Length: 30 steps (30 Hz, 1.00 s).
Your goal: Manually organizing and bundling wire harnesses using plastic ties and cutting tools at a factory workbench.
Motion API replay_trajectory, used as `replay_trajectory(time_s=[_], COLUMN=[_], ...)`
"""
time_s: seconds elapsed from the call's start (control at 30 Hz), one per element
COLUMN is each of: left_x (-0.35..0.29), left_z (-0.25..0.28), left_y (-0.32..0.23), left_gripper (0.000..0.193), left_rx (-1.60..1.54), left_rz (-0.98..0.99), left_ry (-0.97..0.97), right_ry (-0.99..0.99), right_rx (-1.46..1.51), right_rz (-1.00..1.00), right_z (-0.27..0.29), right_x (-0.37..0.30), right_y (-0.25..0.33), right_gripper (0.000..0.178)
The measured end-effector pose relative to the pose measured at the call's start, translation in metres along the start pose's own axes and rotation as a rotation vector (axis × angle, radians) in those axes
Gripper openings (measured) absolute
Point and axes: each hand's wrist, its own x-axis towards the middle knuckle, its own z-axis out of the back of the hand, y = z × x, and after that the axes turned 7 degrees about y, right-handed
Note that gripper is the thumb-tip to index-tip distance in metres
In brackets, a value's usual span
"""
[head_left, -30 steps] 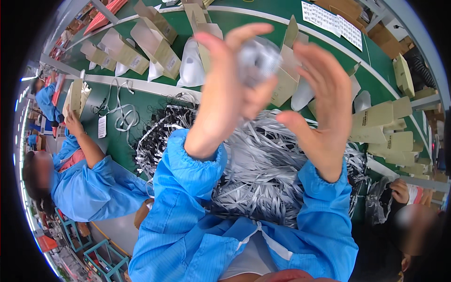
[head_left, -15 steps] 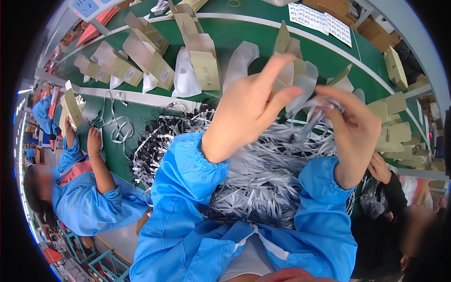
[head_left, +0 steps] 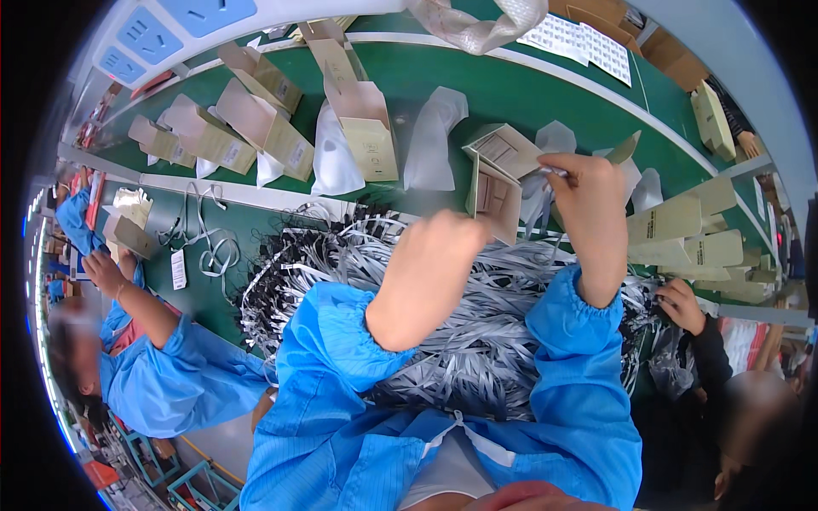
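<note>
My left hand [head_left: 434, 264] is closed and reaches toward a small brown cardboard box [head_left: 494, 183] lying open on the green belt; whether it grips the box is hidden by the hand itself. My right hand [head_left: 588, 204] is pinched on a grey strap [head_left: 538, 189] beside the box's open flap. A big heap of grey and black straps [head_left: 443, 341] lies under both blue-sleeved forearms.
More brown boxes [head_left: 366, 128] and clear plastic bags [head_left: 336, 157] stand on the green conveyor [head_left: 511, 85]. A person in blue works at the left [head_left: 162, 349]. Another person's hand [head_left: 682, 302] rests at the right. Stacked boxes [head_left: 690, 234] line the right side.
Both hands have dropped from in front of the camera down to the belt. The left hand moved to the open box; the right carried the grey strap to its flap.
</note>
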Motion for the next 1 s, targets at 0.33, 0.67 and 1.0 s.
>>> replay_trajectory(time_s=[0.33,0.67,1.0], left_x=[0.001,0.031,0.013], left_z=[-0.004,-0.003,-0.063], left_y=[-0.014,-0.001,0.085], left_gripper=[0.012,0.018,0.031], left_rx=[-0.108,-0.338,0.183], left_rz=[0.048,-0.145,0.106], left_ry=[0.026,-0.116,0.202], right_ry=[-0.026,-0.174,-0.386], right_rx=[0.083,0.099,0.088], right_rz=[-0.090,-0.063,-0.009], right_z=[0.003,0.006,0.083], right_x=[-0.011,0.019,0.005], right_y=[0.004,-0.038,0.001], right_gripper=[0.018,0.017,0.019])
